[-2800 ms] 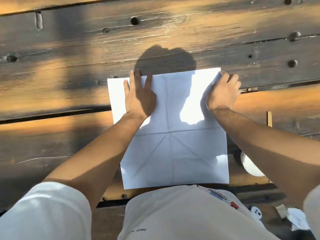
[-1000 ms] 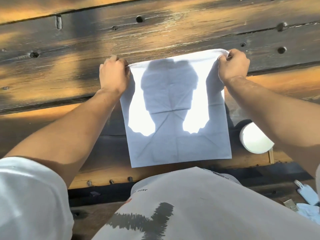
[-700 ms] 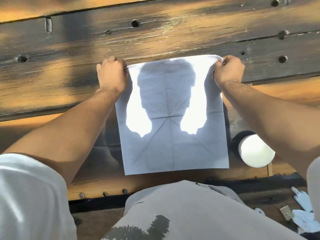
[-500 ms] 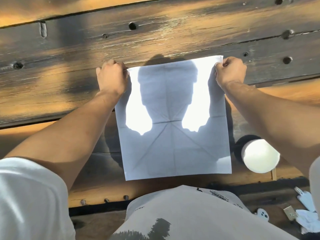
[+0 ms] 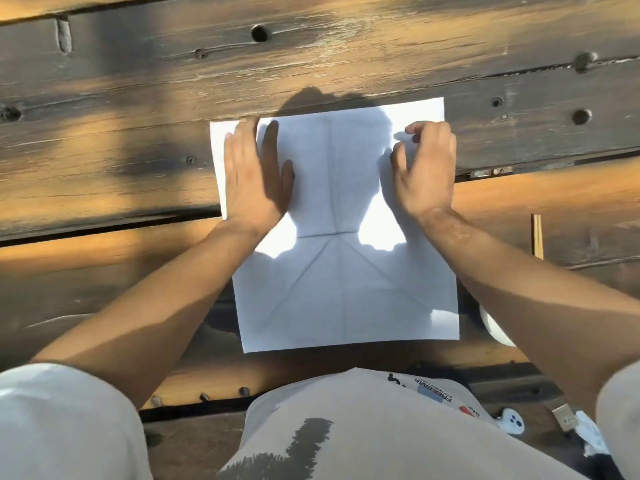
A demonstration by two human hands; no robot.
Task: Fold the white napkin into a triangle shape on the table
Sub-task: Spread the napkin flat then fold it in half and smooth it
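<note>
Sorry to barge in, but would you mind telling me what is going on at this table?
A person is working on a white napkin spread flat and unfolded on the wooden table. The left hand lies flat on its far left part, fingers straight. The right hand sits at the far right part with fingers curled; whether it pinches the napkin is unclear. Crease lines already cross the sheet, but no triangle fold is made yet.

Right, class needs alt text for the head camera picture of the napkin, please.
A white napkin lies flat and unfolded, creased, on a wooden table. The left hand rests flat near its far left corner; the right hand curls near its far right corner.
</note>
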